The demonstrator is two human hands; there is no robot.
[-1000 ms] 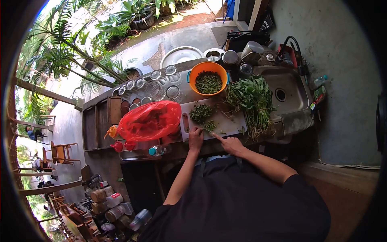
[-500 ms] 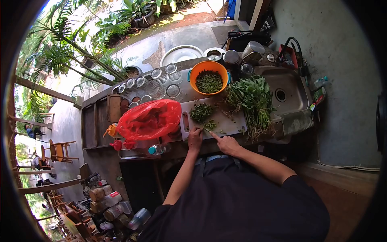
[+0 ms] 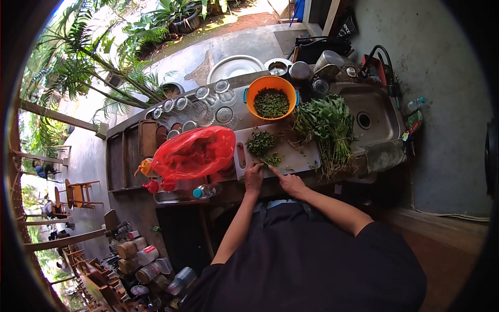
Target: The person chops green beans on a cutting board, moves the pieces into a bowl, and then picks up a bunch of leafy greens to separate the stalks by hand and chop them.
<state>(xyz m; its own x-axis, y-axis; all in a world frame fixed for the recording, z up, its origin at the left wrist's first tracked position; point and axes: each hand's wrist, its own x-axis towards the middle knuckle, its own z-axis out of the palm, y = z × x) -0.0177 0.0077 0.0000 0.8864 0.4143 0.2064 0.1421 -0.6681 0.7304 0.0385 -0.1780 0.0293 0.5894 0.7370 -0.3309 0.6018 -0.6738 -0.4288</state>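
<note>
At the near edge of the white cutting board [image 3: 306,152], my left hand [image 3: 253,178] has its fingers closed; whatever they pinch is too small to make out. My right hand [image 3: 292,185] is wrapped round a knife, its index finger stretched forward. The dark knife blade [image 3: 264,162] points toward my left fingertips. Just beyond the blade lies a little heap of cut greens [image 3: 273,158], and farther back a bigger pile of chopped greens [image 3: 261,142]. A large bundle of leafy greens [image 3: 332,132] with roots lies across the board's right end.
Behind the board stands an orange colander [image 3: 251,106] holding chopped greens. A red plastic bag [image 3: 192,153] and a bottle with a teal cap [image 3: 207,191] are at the left, with several glasses [image 3: 225,115] behind. The sink [image 3: 382,112] is at the right.
The whole view has shifted very slightly. My right hand and the knife have moved a little against my left fingertips; both hands stay at the same spot on the board.
</note>
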